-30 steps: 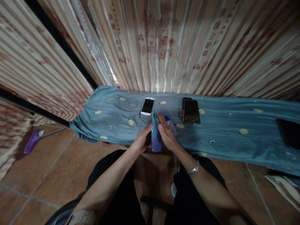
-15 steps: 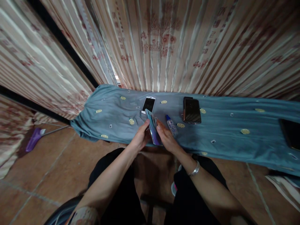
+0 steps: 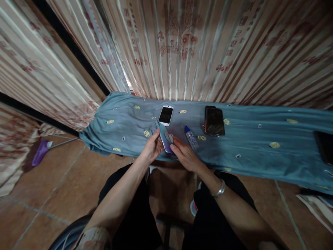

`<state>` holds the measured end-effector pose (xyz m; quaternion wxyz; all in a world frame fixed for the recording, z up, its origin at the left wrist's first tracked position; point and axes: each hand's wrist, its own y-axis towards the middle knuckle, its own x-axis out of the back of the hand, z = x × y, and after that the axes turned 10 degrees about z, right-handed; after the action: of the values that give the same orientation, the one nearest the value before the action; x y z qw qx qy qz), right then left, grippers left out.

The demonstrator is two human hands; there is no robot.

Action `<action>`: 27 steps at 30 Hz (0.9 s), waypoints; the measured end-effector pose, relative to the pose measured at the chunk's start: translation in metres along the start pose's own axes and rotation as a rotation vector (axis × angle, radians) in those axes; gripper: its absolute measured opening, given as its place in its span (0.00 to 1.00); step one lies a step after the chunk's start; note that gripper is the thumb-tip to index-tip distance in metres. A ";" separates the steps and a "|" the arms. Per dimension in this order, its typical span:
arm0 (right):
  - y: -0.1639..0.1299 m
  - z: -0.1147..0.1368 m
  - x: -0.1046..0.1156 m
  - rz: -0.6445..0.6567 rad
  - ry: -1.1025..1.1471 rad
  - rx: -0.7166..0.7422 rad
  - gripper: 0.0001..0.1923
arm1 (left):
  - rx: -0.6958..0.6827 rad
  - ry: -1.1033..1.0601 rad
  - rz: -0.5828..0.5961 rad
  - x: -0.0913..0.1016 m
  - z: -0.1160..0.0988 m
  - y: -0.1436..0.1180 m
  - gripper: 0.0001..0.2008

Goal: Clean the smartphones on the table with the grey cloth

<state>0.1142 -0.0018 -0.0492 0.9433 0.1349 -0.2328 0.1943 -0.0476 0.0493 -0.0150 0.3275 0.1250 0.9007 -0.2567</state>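
A smartphone [image 3: 163,137] with a shiny blue-to-purple back is held tilted above the bench's front edge. My left hand [image 3: 153,147] grips its left side, thumb along the edge and fingers beneath. On the other side, my right hand [image 3: 184,152] is closed against the phone's lower right, pinching a small grey piece [image 3: 170,138] that looks like cloth. Just beyond the held phone lies a white smartphone [image 3: 165,115], dark screen up. To the right of my right hand, a clear spray bottle with a blue cap [image 3: 191,138] lies on its side.
A blue cloth [image 3: 249,139] with yellow pineapple prints covers the long bench. Dark phones [image 3: 214,121] lie close together right of centre, and another dark device [image 3: 325,147] is at the far right. Patterned curtains [image 3: 179,52] hang behind. A purple broom [image 3: 40,152] rests on the tiled floor.
The held phone has swung to the left and tipped, so more of its blue-purple back shows. My right thumb has moved down onto its lower end.
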 end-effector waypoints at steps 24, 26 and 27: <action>-0.017 -0.006 -0.008 -0.020 -0.123 0.085 0.27 | -0.080 -0.102 -0.196 0.005 -0.013 0.011 0.08; -0.017 -0.004 -0.010 -0.059 -0.144 0.088 0.24 | -0.084 -0.089 -0.192 0.005 -0.010 0.012 0.09; -0.017 -0.002 -0.010 -0.080 -0.155 0.094 0.23 | -0.083 -0.083 -0.189 0.006 -0.009 0.013 0.09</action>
<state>0.1140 -0.0189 -0.0590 0.9221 0.2028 -0.2903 0.1563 -0.0516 0.0648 -0.0178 0.3439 0.0150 0.9039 -0.2538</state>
